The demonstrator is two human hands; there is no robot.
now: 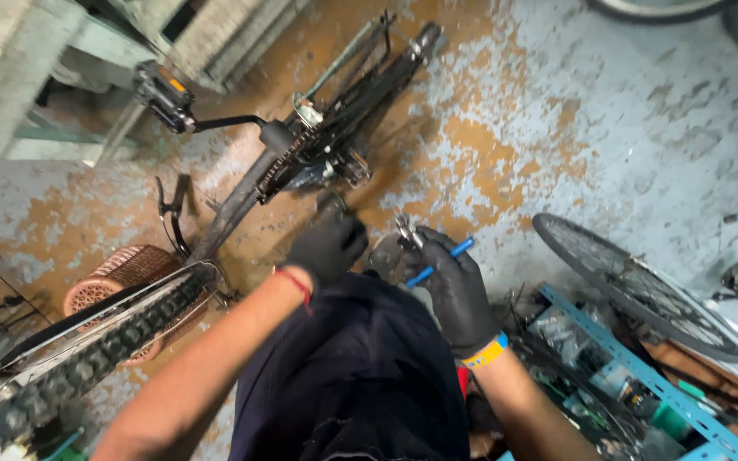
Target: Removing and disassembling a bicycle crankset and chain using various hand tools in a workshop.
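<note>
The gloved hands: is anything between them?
Between the left hand and right hand, the head view shows a small dark part, too blurred to identify.

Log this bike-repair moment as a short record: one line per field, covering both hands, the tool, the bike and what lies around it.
setting: worn floor with patchy blue-grey paint
left hand: black glove, down by the bicycle frame; what it grips is unclear
right hand: black glove, holds blue-handled pliers
bicycle: lies upturned, chain and pedal in view
front tyre: knobby, lower left
basket: brown, behind the tyre
loose wheel: on the floor at right
rack: blue, lower right
</note>
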